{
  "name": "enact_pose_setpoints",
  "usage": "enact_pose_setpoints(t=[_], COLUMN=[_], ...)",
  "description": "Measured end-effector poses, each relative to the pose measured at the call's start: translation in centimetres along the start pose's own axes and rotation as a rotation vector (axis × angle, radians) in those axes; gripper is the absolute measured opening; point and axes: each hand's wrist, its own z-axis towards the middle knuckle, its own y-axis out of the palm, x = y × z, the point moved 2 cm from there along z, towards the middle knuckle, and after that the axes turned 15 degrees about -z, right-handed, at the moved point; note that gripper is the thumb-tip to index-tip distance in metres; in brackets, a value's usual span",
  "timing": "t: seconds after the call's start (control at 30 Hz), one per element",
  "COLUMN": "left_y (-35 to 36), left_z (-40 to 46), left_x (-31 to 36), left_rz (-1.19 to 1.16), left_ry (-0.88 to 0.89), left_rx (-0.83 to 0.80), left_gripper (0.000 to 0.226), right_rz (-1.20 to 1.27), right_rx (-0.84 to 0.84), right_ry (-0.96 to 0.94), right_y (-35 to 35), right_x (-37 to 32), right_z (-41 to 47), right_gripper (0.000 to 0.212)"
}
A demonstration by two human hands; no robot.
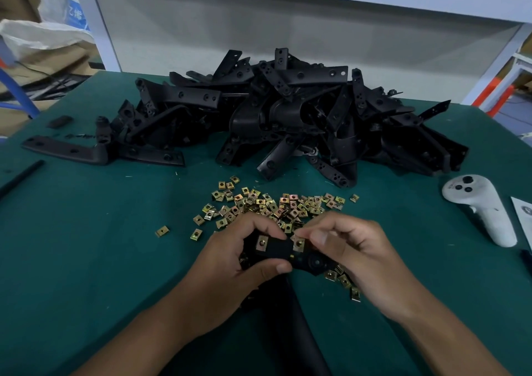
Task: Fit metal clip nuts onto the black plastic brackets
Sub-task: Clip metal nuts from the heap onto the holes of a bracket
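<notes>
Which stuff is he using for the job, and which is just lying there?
For the job: held bracket, clip nut being fitted, loose nuts, bracket heap.
Just lying there: white controller, black rod, small black block.

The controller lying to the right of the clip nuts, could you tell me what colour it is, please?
The controller is white with dark buttons, seen in the head view.

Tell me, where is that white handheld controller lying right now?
In the head view, the white controller lies on the green table at the far right, beyond the right hand and right of the scattered clip nuts.
</notes>
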Motion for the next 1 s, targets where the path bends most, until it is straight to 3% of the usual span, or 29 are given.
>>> enact_pose_setpoints(t=[0.23,0.43,0.63,0.77,0.9,1.0], left_y=[-0.2,-0.3,-0.2,1.4,6.4,13.6], left_z=[0.2,0.3,0.1,-0.4,-0.8,-1.7], left_x=[0.2,-0.1,0.1,2.1,4.6,6.1], left_rz=[0.014,0.015,-0.036,-0.013,0.069,0.188], left_ry=[0.036,0.055,0.060,0.095,0.142,0.222], left_rx=[0.067,0.115,0.155,0.197,0.015,-0.210], left_gripper=[0.026,0.029,0.032,0.021,0.022,0.024], right_rz=[-0.057,-0.024,-0.107,-0.392,-0.574,-0.606], right_rx=[-0.027,-0.087,0.088,0.165,0.295,0.412], right_ry=[-0.037,-0.053,-0.113,-0.104,-0.121,0.026], right_y=[0.3,0.7,-0.6,-3.1,-6.7,-9.4], right_x=[-0.4,-0.3,-1.0,-3.2,-5.6,-6.7], right_z=[-0.2,-0.3,-0.2,-2.2,-9.3,-18.2], right_gripper=[0.041,0.031,0.025,0.026,0.022,0.017])
